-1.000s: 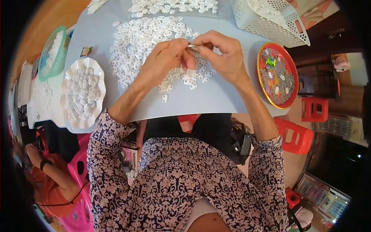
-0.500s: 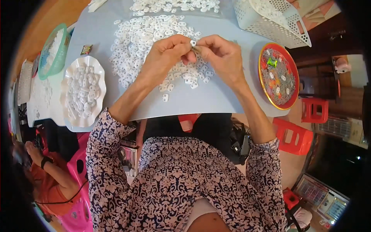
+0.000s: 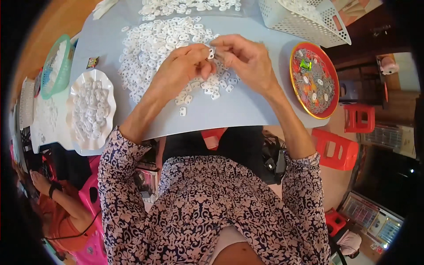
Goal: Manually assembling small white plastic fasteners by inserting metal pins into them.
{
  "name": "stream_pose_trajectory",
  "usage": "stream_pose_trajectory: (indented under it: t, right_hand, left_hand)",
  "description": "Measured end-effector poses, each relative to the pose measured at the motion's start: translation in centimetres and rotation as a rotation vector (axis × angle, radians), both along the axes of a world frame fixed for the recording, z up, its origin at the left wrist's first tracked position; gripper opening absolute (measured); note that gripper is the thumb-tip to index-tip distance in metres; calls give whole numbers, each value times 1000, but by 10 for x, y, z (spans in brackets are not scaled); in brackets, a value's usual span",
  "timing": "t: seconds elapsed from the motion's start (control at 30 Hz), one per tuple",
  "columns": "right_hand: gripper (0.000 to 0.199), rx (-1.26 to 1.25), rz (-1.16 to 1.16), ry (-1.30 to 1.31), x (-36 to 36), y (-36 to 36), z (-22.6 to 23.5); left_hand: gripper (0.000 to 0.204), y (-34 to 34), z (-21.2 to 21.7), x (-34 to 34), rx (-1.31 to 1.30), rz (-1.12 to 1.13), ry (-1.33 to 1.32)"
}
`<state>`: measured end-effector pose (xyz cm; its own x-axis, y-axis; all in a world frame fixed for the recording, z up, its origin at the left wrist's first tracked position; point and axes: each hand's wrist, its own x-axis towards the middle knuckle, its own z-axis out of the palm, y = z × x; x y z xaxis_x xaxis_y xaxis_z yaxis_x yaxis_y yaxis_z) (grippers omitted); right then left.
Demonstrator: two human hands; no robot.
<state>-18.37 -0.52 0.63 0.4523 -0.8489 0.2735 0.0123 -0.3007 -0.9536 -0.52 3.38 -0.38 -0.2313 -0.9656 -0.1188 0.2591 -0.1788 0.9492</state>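
Note:
My left hand [image 3: 179,68] is closed, pinching a small white plastic piece [image 3: 211,53] with round holes between thumb and forefinger. Right beside it, my right hand [image 3: 249,64] has thumb and forefinger bent toward that piece. Whatever lies between its fingertips is too small to make out. Below and left of the hands spreads a heap of similar white pieces [image 3: 148,48] on the pale blue-grey table [image 3: 221,115]. On the right sits a red round tray [image 3: 293,84] with a gold rim, holding many small grey metal parts and a few white pieces.
A white scalloped dish [image 3: 111,95] of white pieces stands at the left. Beyond it are a wrapped candy [image 3: 92,62] and a green basket [image 3: 66,81]. A white perforated basket [image 3: 304,32] stands far right. Red stools [image 3: 335,150] are right of the table; another person [image 3: 73,210] sits at left.
My right fingertips have drawn slightly apart from the left ones, and the white piece in my left hand shows more. The whole view has shifted a little.

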Motion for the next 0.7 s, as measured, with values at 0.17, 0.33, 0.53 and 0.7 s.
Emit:
stream_pose_trajectory:
  t: [0.17,0.33,0.53,0.7]
  right_hand:
    - [13,-242,33,132,-1,-3,-2]
    - [12,-395,47,177,0,-4,4]
    - [8,-141,-31,132,3,0,-1]
    - [10,20,-38,167,2,0,2]
  left_hand:
    - [28,-1,2,5,80,-93,178]
    - [30,1,1,5,82,-124,100]
    - [21,10,4,-6,-287,126,-348]
    - [15,9,-1,-5,-344,124,-440]
